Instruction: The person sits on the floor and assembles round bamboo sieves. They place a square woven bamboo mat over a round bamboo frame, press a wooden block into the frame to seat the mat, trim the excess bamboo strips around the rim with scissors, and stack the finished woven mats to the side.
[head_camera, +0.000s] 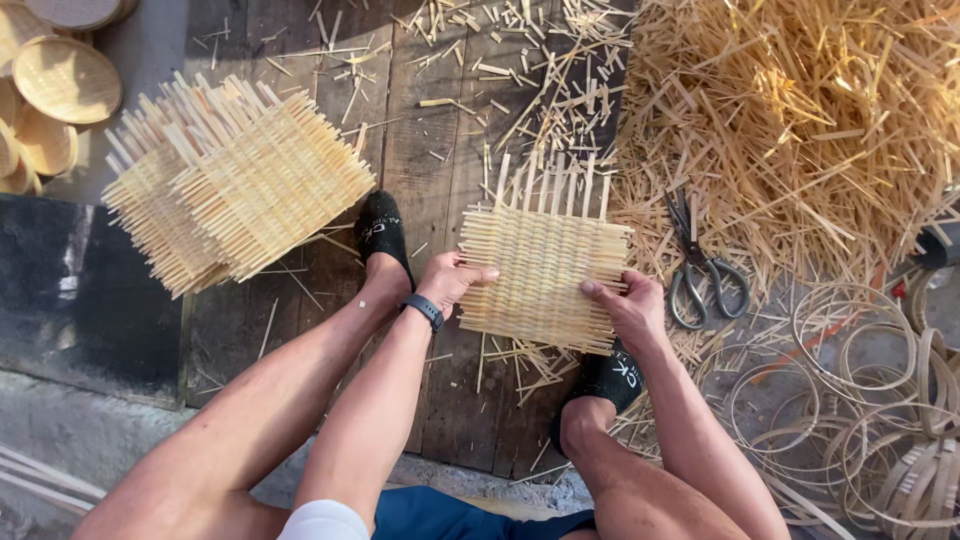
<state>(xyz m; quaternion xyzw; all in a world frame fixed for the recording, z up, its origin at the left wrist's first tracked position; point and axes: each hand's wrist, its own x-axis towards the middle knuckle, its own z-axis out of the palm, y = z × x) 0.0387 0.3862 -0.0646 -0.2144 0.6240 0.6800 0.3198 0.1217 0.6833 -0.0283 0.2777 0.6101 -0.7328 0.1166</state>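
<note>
bare knees, hands gripping square mat (543, 275) — woven bamboo

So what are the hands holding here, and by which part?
Both hold the woven mat: left hand on its left edge, right hand on its lower right edge.

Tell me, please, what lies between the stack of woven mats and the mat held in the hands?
In the head view, between the stack of woven mats and the held mat lie dark floor planks, scattered bamboo splints and a foot in a black shoe.
</note>
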